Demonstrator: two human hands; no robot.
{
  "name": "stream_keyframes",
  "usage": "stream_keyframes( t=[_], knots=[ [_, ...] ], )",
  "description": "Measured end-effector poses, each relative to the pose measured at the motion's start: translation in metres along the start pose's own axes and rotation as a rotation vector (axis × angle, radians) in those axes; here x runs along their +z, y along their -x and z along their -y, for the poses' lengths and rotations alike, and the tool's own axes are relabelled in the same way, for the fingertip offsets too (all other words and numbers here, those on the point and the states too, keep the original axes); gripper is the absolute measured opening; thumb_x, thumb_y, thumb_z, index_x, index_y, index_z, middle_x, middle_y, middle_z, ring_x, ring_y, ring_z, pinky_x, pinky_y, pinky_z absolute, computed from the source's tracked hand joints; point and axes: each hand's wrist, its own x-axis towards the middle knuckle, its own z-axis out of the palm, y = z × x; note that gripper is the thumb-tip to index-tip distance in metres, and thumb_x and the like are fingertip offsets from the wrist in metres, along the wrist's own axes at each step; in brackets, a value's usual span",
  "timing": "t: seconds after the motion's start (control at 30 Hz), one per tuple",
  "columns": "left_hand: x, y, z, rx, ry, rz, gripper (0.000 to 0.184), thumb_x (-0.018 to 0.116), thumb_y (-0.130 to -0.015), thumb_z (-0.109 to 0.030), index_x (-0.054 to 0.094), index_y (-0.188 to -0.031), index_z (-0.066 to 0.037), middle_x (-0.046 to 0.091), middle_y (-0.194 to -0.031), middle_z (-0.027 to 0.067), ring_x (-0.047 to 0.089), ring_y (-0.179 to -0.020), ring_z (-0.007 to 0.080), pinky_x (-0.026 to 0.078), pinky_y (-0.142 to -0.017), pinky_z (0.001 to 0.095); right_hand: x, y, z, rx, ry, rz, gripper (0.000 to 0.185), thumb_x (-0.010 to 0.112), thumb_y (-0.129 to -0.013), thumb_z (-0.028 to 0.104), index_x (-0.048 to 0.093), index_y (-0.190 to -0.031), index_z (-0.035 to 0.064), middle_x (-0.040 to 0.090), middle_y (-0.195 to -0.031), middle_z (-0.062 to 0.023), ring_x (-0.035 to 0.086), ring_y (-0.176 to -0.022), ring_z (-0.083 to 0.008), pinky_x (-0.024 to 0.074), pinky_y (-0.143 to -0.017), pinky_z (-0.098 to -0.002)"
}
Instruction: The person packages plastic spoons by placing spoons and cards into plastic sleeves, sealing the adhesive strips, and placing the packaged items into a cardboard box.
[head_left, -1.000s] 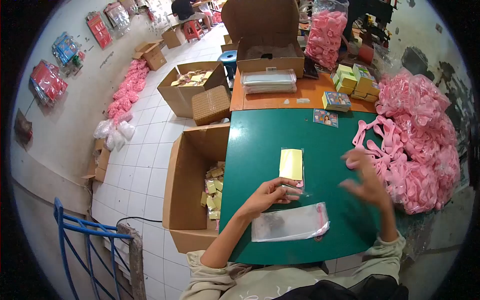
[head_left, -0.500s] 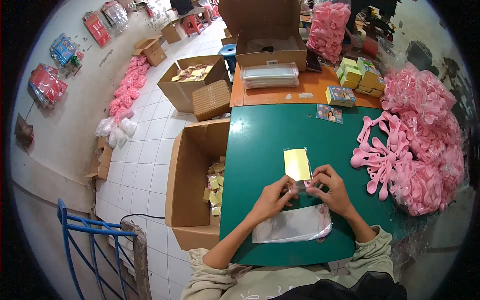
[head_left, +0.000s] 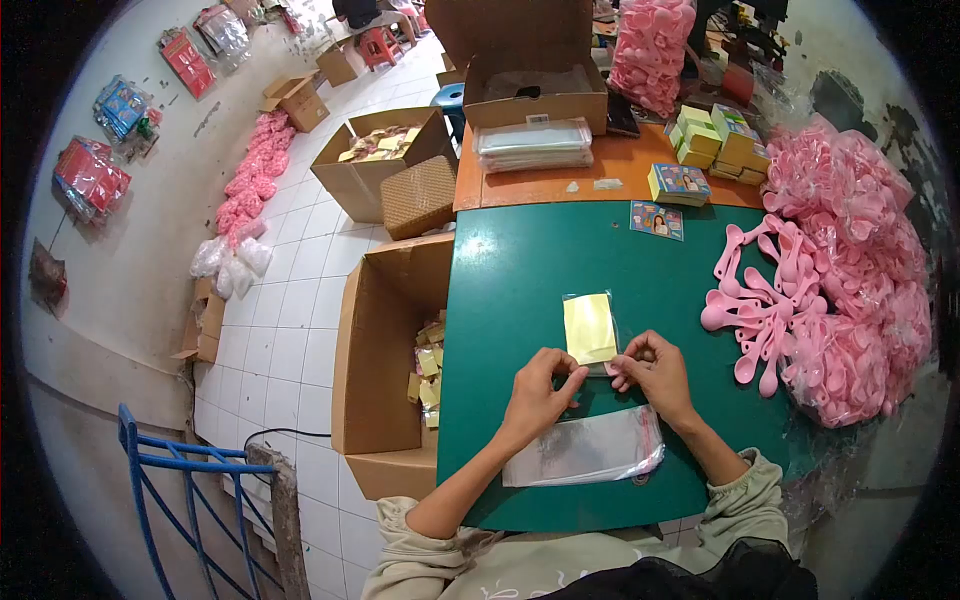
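Note:
A clear plastic bag holding a yellow card point(head_left: 589, 328) lies flat on the green table in front of me. My left hand point(head_left: 542, 396) pinches the bag's lower left corner between thumb and fingers. At the lower right corner, my right hand point(head_left: 655, 374) has its fingertips closed on the bag's edge. A bit of pink shows by the right fingertips, mostly hidden. Just below both hands rests a stack of clear plastic bags point(head_left: 580, 448). Loose pink measuring spoons point(head_left: 765, 315) are heaped to the right of my right hand.
Bagged pink spoons point(head_left: 850, 260) pile up along the right edge. Card stacks point(head_left: 680, 183) and more plastic bags point(head_left: 533, 143) sit on the orange surface behind. An open carton point(head_left: 390, 330) with packed yellow-card bags stands left of the table. A person sits far back.
My fingers have moved from just below the card bag onto its lower edge, pressing it down. The whole view has shifted slightly.

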Motion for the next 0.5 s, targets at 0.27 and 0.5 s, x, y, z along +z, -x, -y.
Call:
stream_keyframes(
  t=[0.27, 0.5],
  knots=[
    [-0.001, -0.0035, 0.0039, -0.095, 0.249, -0.035, 0.019, 0.062, -0.085, -0.006, 0.046, -0.096, -0.004, 0.051, -0.088, 0.0022, 0.056, -0.088, 0.0103, 0.054, -0.06, 0.0222, 0.0055, -0.0003, 0.0063, -0.054, 0.084, -0.058, 0.02, 0.065, -0.082, 0.003, 0.045, -0.078, 0.0026, 0.062, -0.07, -0.0085, 0.06, -0.053, -0.0109, 0.0477, -0.044, -0.0219],
    [-0.002, -0.0026, 0.0088, -0.069, 0.182, 0.056, 0.02, 0.06, -0.087, -0.008, 0.051, -0.105, -0.005, 0.055, -0.1, 0.0034, 0.055, -0.089, 0.01, 0.053, -0.061, 0.0224, 0.0065, -0.0003, 0.0051, -0.078, 0.096, -0.038, 0.018, 0.065, -0.082, 0.004, 0.056, -0.098, -0.0006, 0.063, -0.072, -0.0066, 0.059, -0.056, -0.0083, 0.048, -0.047, -0.021]
  ],
)
